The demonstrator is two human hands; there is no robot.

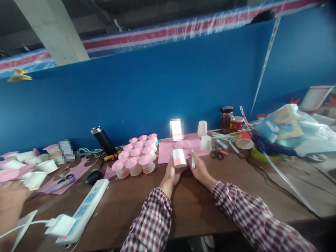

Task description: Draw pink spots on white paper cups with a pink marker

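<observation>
In the head view my left hand (170, 175) is wrapped around a white paper cup (179, 156), which bears a pink patch low on its side. My right hand (200, 169), just right of the cup, grips a slim white marker (193, 161) with a reddish lower end. Beyond both hands lies a pink paper sheet (164, 153) with pink discs on it. Two white cups, one (206, 143) nearer and one (202, 129) farther, stand upside down by its right side. Left of my hands, several cups topped with pink discs (135, 152) are grouped in rows.
Scissors (217, 153), a lidded jar (226, 120) and a red cup (244, 140) sit to the right, before a plastic bag (291, 129). A power strip (85, 210), black flask (103, 140) and cut pink paper (76, 169) lie left. Another person's hand (12, 196) shows at far left.
</observation>
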